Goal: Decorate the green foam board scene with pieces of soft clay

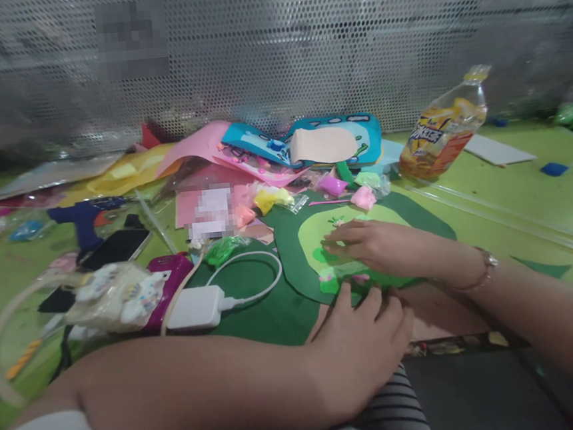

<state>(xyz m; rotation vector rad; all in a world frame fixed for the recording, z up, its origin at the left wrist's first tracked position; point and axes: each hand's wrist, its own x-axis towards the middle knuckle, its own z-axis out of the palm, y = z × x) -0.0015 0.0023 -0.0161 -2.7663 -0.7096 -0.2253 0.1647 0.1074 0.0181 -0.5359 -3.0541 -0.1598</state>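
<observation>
layered green card (289, 241), close to the near edge of the bench (524, 184), a little right of middle, and plenty going on around it! from the head view, the only one on offer: right hand (374, 244) reaching in from the right, low over the pale green centre (309, 246), with fingers loosely bent and close together. cannot tell about anything pinched beneath; too hidden. left hand (369, 328) at the card's near edge, palm down, with fingers loosely spread, holding nothing visible. right by those fingertips, a pink lump (326, 276) on a bright green strip (329, 286). careful there!

now, for doing it well: steady the near edge lightly with the left, keep pressure off the soft-looking pieces, work with fingertips only on the right, and raise the right wrist clear of the card.

at the card's far edge, a pink packet (364, 198), a purple packet (331, 184) and a slim pink stick (330, 202); mind the crowding. off the left edge, a white cable (254, 301) looping from a white charger (196, 308); keep the left forearm clear. toward the bench's far edge, on the right, a bottle (443, 134), well apart from the action.
</observation>
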